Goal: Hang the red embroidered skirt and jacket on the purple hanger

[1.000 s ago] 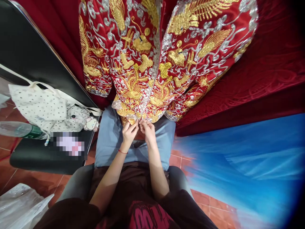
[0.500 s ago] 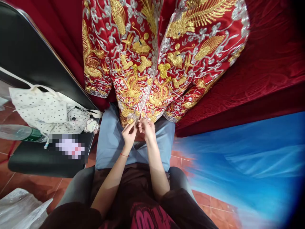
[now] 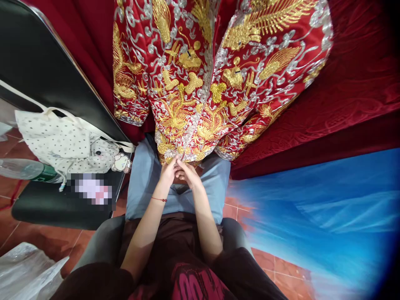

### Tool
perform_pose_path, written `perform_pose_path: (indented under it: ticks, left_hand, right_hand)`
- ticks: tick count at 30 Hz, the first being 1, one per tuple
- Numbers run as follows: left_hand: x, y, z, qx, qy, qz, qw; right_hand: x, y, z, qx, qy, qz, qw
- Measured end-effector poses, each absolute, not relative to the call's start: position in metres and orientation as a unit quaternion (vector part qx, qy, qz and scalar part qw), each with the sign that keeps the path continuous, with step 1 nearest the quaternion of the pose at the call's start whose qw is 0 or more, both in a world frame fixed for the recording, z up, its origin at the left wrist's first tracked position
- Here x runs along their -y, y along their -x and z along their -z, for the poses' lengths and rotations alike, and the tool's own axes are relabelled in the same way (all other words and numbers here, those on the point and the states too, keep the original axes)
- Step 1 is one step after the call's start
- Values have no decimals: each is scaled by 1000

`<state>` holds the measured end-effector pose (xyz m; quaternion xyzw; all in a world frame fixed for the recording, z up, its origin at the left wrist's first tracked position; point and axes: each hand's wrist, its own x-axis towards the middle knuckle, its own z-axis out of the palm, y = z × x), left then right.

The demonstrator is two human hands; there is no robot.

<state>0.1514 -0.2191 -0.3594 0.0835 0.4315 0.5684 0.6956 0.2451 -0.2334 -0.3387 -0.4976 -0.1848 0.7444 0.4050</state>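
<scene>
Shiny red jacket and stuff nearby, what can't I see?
In the head view:
Red satin jacket with gold embroidery: top cut off by the upper edge.
Anything in the bare left hand or right hand: hidden by the hands.
Lilac thing on the black chair: blurred by pixelation.

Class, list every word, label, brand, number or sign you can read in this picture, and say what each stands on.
No text can be read with certainty.
Dark T-shirt: large pink lettering, distorted by folds and running off the lower edge; unreadable.
Plastic bottle: green label, its markings too small to read.
Pixelated item on the black seat: too blurred to read.
Embroidered red jacket: gold and silver motifs, no lettering discernible.
</scene>
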Motion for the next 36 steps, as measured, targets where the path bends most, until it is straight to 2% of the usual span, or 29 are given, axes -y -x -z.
perform_pose_path:
  ticks: [4, 6, 11, 19, 21, 23, 27, 28, 29, 33, 36]
  left_hand:
    - [218, -152, 354, -421, -106, -607, 665]
    - [218, -153, 352, -411, -110, -616, 663]
    - [219, -155, 348, -401, -109, -625, 660]
    - [226, -167, 355, -441, -104, -648, 612]
    - [227, -167, 357, -440, -108, -651, 610]
    - [227, -165, 358, -439, -106, -649, 612]
    - [224, -156, 357, -454, -116, -627, 623]
    - [224, -155, 356, -451, -124, -627, 624]
    - [223, -154, 356, -444, -131, -630, 624]
    - [224, -156, 355, -429, -140, -631, 631]
    - [227, -159, 357, -428, -149, -627, 634]
  right_hand:
    - [230, -234, 354, 60, 384, -739, 551]
    - [228, -231, 357, 45, 350, -722, 595]
    - [228, -234, 354, 102, 385, -691, 603]
    - [227, -221, 345, 96, 426, -608, 664]
    - [226, -221, 342, 94, 432, -609, 659]
    - [227, -226, 339, 99, 457, -636, 613]
    - [236, -242, 328, 236, 549, -723, 347]
    - [239, -245, 324, 286, 559, -714, 311]
    - [241, -249, 320, 332, 568, -686, 311]
    - [243, -253, 303, 427, 615, -509, 425]
    - [244, -251, 298, 436, 655, -457, 416]
